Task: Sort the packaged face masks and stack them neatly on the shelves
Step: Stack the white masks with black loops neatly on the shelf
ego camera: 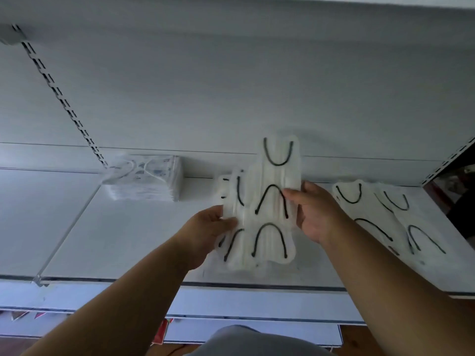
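Grey clothing [257, 340] fills the bottom edge nearest the camera, with two bare forearms reaching up from it to a white shelf [128, 240]. Left hand [205, 227] grips the left edge of a fanned bunch of packaged masks [267, 206], thumb on top, fingers underneath. Right hand [311, 211] pinches the right edge of the same bunch, thumb pressed on the front packet near a black ear loop. Packets are clear plastic with white masks and black ear loops; several overlap, one sticking up higher toward the back panel [231, 86], others splayed lower left. The bunch is held at mid-shelf; whether its lower edge touches the shelf is unclear.

To the right, more black-loop packets [380, 217] lie flat and loosely overlapped on the shelf, just beside the right wrist. To the left, well apart, a squared stack of packets [146, 181] with white loops and bluish printing sits against the back panel, next to a slotted upright [64, 101]. Print on that stack is too blurred to read; no brand or label legible anywhere. A clear divider [66, 232] runs front to back left of the hands. A lower shelf edge shows below, with red and white bits [162, 332] and wood floor [359, 340] beneath.
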Motion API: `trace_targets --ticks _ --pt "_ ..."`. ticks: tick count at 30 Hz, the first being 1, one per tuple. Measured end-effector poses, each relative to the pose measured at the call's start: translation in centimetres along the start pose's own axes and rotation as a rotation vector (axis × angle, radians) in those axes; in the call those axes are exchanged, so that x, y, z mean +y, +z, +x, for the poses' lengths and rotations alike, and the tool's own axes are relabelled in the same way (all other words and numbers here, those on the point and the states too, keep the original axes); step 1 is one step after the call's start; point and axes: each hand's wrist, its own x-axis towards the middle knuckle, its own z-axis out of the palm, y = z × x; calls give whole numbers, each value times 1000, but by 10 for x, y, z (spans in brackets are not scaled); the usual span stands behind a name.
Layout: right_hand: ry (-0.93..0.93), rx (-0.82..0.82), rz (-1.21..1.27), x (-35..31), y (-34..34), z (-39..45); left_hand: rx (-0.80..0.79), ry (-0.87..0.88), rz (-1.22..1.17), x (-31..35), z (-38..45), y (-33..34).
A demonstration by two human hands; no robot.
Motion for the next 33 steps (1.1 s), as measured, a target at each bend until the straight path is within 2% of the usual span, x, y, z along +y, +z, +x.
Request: trace_targets --ticks 2,4,7,11,15,19,20,22,24,26,27,29,31,33 --pt "20 92 235 -2 -4 1 212 58 -90 -3 2 0" --pt "12 187 474 -3 -9 -3 307 84 -278 -5 0 0" --pt "27 301 631 5 -8 -10 234 116 -514 -10 -7 13" --pt "68 320 598 26 14 -23 146 127 -610 -8 -12 43" --pt "25 326 443 39 14 -28 191 79 -679 5 -19 52" --pt "22 276 200 37 8 -32 137 151 -632 2 -24 51" --pt "39 243 104 37 7 -35 135 179 -551 -2 -24 51" --pt "48 239 -208 39 -1 -37 240 223 -334 -6 -23 47" --pt "-36 314 -595 41 -16 -36 315 221 -226 -6 -20 39" --pt "-168 333 -837 37 -33 -34 322 163 -163 -3 -16 26" --pt "-258 283 -917 33 -40 -32 303 129 -111 -1 -14 20" --pt "-368 76 -1039 26 -51 -24 209 65 -4 2 -12 10" --pt "-287 -109 -1025 16 -50 -22 64 12 14 7 -13 8" --pt "-218 -182 -1011 12 -43 -21 -25 -20 -9 7 -12 6"
